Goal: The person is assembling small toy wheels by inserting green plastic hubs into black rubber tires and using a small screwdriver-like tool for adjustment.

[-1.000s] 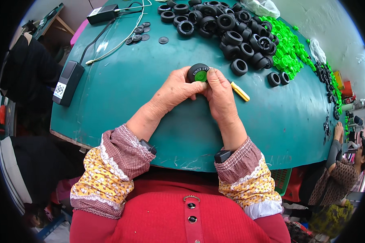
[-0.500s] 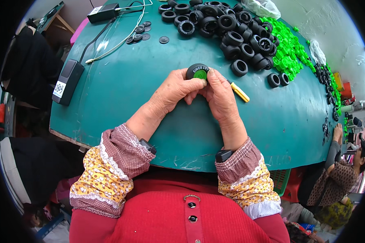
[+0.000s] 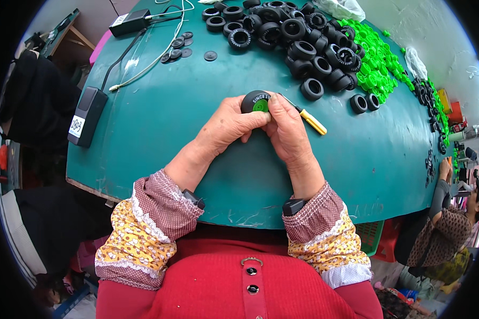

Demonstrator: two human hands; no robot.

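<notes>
Both hands meet over the middle of the green surface (image 3: 159, 122), clamped on one small black toy tyre (image 3: 253, 99) with a green hub (image 3: 260, 106) showing in it. Left hand (image 3: 230, 125) has its fingers (image 3: 255, 119) curled together under and around the tyre's near side; right hand (image 3: 286, 130) presses its fingers (image 3: 275, 105) on the tyre's right edge, thumb side touching the left hand. Tyre is held just above the surface, tilted toward the camera. A yellow-handled screwdriver (image 3: 310, 120) lies on the surface just beside the right hand, partly hidden behind it. Farther back sits a heap of loose black tyres (image 3: 298, 37), with a pile of green hubs (image 3: 378, 61) touching its right side. Two single tyres (image 3: 365, 102) lie apart right of the heap. Some flat black discs (image 3: 182, 47) lie back left, near a white cable (image 3: 159, 53) and a black power adapter (image 3: 87, 114) at the left edge. Another person (image 3: 452, 218) is at far right.
</notes>
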